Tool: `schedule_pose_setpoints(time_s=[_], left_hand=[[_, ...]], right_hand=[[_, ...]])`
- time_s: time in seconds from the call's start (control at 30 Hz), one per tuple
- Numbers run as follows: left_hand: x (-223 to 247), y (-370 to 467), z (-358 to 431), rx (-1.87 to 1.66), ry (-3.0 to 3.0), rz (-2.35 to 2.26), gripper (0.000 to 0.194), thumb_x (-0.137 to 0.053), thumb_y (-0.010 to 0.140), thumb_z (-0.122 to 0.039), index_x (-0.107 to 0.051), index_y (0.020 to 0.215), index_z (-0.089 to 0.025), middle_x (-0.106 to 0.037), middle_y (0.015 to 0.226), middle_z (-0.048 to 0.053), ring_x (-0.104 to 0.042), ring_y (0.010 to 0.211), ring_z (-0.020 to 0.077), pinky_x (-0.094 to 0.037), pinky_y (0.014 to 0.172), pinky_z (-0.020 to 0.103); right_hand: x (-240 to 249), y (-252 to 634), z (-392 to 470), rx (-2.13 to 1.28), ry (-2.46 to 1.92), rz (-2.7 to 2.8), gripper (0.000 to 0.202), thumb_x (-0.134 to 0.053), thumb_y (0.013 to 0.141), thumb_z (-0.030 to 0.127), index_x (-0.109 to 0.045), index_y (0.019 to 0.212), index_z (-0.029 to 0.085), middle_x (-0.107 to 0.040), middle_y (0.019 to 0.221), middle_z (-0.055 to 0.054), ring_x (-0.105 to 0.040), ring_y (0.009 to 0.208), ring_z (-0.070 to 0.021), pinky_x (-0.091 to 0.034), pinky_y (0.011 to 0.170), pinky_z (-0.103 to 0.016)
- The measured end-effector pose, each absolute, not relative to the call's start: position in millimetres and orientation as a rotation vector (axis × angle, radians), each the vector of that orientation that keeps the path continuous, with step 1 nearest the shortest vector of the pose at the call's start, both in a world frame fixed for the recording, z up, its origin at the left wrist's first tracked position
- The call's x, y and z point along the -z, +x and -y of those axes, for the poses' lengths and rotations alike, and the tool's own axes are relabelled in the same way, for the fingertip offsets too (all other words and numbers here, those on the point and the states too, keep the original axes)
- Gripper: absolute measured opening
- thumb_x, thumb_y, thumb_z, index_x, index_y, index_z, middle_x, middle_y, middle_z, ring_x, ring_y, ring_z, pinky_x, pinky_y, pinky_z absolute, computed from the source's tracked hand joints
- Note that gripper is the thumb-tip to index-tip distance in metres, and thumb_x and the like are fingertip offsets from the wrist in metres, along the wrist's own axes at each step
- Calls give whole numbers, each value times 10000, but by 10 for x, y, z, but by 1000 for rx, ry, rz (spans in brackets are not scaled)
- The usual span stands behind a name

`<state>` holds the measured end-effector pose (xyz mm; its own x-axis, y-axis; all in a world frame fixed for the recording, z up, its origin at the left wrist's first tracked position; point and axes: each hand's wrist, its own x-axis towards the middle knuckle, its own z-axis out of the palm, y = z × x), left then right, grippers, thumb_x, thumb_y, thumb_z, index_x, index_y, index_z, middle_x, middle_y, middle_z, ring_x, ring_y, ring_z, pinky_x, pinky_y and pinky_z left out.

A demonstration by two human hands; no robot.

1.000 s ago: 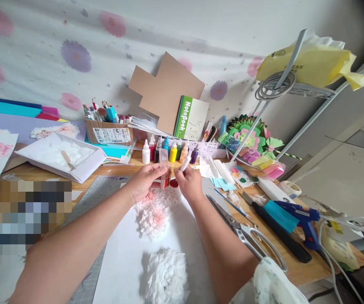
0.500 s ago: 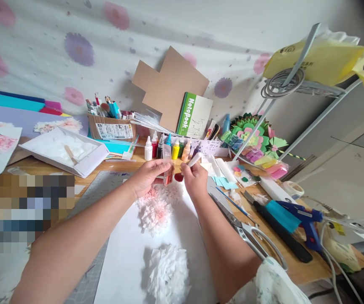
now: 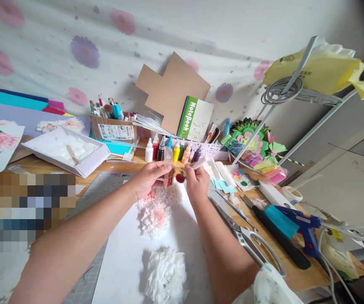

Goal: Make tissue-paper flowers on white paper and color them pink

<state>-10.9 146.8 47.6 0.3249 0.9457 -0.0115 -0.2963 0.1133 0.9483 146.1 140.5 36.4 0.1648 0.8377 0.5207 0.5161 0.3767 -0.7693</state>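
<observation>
My left hand pinches a small clear-lidded makeup palette with reddish-brown pans, held tilted above the paper flowers. Closed around a white-handled brush is my right hand, just right of the palette. The brush's dark red-brown head points toward the palette, apart from it. Below both hands lie ruffled white flowers with pink-tinted middles on a white sheet. A plain white ruffled flower lies nearer me on the same sheet.
Paint bottles line the back, before a notebook. To the right lie large scissors, a thin blue brush, a black-handled knife and a blue glue gun. A white box lid sits at left.
The camera view has shifted slightly, moving the background a little downward. My right hand and brush have moved slightly right and down; both hands keep their holds.
</observation>
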Motion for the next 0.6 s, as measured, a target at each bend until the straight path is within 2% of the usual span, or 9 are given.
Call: schedule_pose_setpoints(time_s=[0.13, 0.27, 0.4, 0.6], left_hand=[[-469, -126, -1472, -1067, 1046, -759, 481, -806, 616, -452, -714, 1004, -182, -720, 859, 71, -657, 737, 194, -502, 606, 276], [-479, -132, -1472, -1086, 1006, -788, 472, -800, 627, -447, -712, 1002, -175, -727, 937, 87, -663, 803, 211, -535, 651, 304], [-472, -133, -1474, -1074, 1012, -767, 451, -808, 624, -423, -714, 988, -175, -727, 856, 71, -665, 754, 200, -536, 629, 290], [-438, -148, -1490, -1049, 1034, -726, 420, -782, 660, -435, -713, 992, -185, -721, 821, 58, -667, 742, 194, -536, 636, 292]], right_hand=[[-351, 1457, -1414, -362, -1288, 1594, 286, -484, 803, 426, -479, 620, 206, -547, 574, -6, -510, 561, -155, -368, 564, -260], [-308, 1455, -1434, -321, -1263, 1490, 311, -442, 840, 442, -525, 671, 194, -577, 603, -14, -537, 580, -156, -385, 578, -258], [-280, 1448, -1432, -261, -1286, 1606, 304, -472, 816, 413, -504, 605, 196, -544, 547, -2, -514, 541, -151, -360, 548, -255], [-295, 1449, -1417, -243, -1271, 1641, 314, -461, 840, 416, -535, 633, 192, -583, 586, -24, -548, 576, -166, -375, 571, -262]])
